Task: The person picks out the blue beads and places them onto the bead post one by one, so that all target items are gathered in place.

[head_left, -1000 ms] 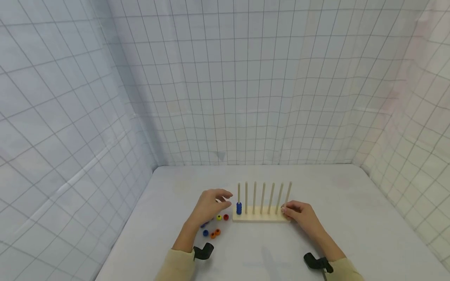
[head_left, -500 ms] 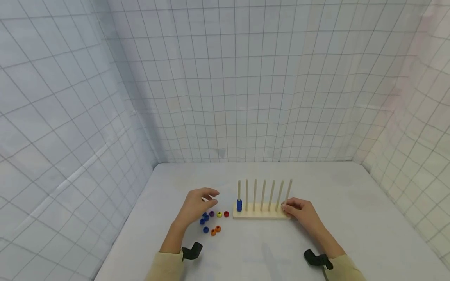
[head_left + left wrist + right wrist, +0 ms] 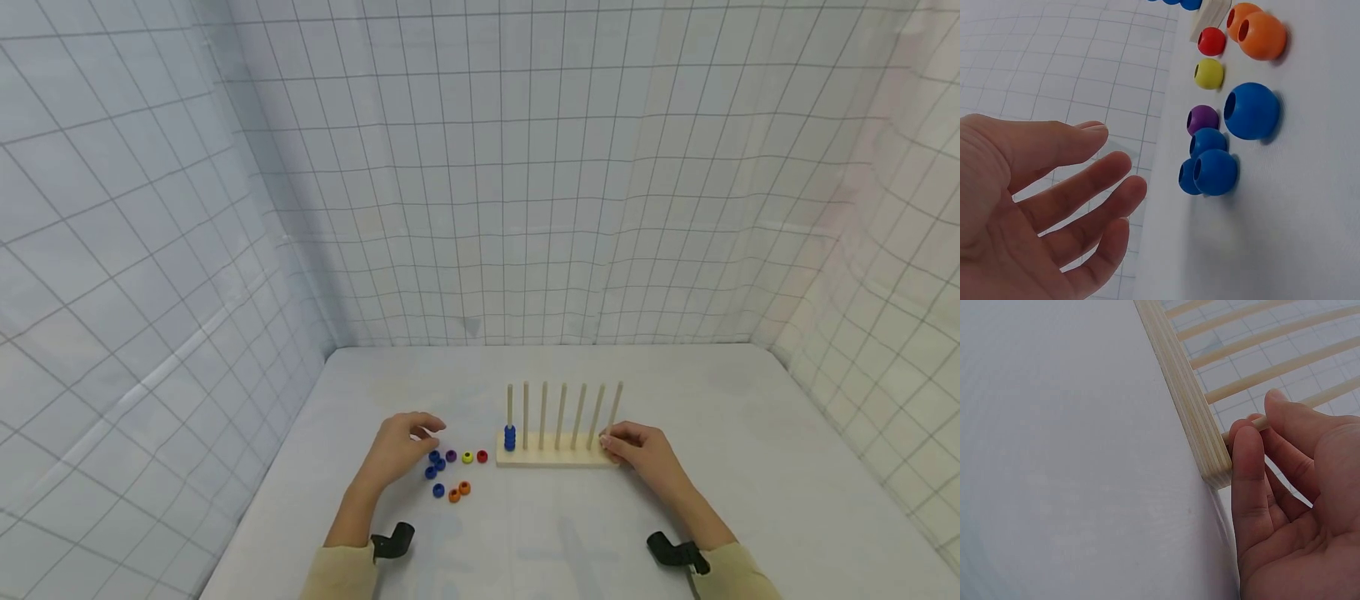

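My left hand [image 3: 397, 443] hovers just left of the loose beads, fingers loosely bent and holding nothing. Nearest to it in the left wrist view is a cluster of blue beads [image 3: 1216, 173] touching a purple bead [image 3: 1202, 119]. A yellow bead [image 3: 1209, 74], a red bead [image 3: 1212, 41] and two orange beads [image 3: 1262, 36] lie farther off. With thumb and fingers, my right hand [image 3: 641, 454] pinches the rightmost peg [image 3: 1260, 423] low down, at the end of the wooden peg board [image 3: 557, 460]. Stacked blue beads [image 3: 510, 438] sit on the leftmost peg.
Another blue bead [image 3: 438, 491] lies nearer me, left of the orange pair. The white table [image 3: 525, 542] is enclosed by white grid-patterned sheets [image 3: 525, 208] at the back and both sides. Several bare pegs [image 3: 562, 417] stand upright along the board.
My left hand has moved left and slightly down, away from the leftmost peg and past the loose beads, uncovering them. The right hand has stayed at the board's right end.
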A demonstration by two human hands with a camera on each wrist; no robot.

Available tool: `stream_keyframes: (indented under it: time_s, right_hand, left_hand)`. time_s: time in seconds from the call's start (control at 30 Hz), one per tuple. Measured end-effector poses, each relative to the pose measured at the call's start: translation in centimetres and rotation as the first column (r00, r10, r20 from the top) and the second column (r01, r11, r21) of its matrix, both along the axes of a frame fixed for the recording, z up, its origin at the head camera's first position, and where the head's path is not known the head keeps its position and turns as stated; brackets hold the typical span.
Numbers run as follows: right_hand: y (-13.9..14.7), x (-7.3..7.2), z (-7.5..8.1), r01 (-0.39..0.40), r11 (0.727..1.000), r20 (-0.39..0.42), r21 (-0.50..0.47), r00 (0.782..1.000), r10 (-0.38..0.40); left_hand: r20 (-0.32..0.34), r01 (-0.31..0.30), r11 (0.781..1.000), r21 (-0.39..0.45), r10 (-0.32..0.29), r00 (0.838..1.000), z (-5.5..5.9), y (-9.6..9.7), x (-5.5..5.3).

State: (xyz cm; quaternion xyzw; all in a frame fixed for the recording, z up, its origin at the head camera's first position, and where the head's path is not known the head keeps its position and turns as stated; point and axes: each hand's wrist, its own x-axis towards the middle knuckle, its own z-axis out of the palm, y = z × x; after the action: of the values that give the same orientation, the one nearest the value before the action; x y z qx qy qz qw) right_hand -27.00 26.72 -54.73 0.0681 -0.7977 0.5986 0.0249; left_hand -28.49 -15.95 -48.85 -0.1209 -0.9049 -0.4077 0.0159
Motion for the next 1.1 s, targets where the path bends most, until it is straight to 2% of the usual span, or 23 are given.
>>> stream_keyframes:
  time_s: [0.43,0.87,1.1]
  right_hand:
    - [0.0,-0.1,-0.3,-0.001,1.000,0.004,-0.005,1.000,0.001]
    - [0.3,-0.2,-0.7,0.003,1.000,0.007,-0.016,1.000,-0.003]
    - [0.2,-0.3,-0.6,0.007,0.999,0.018,-0.032,1.000,-0.006]
  left_hand:
    - [0.078,-0.026,0.999,-0.048,0.030,0.997,-1.8,-0.8,-0.5]
    - [0.081,0.000,0.995,-0.100,0.008,0.997,-2.7,-1.1,-0.7]
    - [0.068,0.002,0.992,-0.127,0.007,0.998,-2.8,-1.0,-0.7]
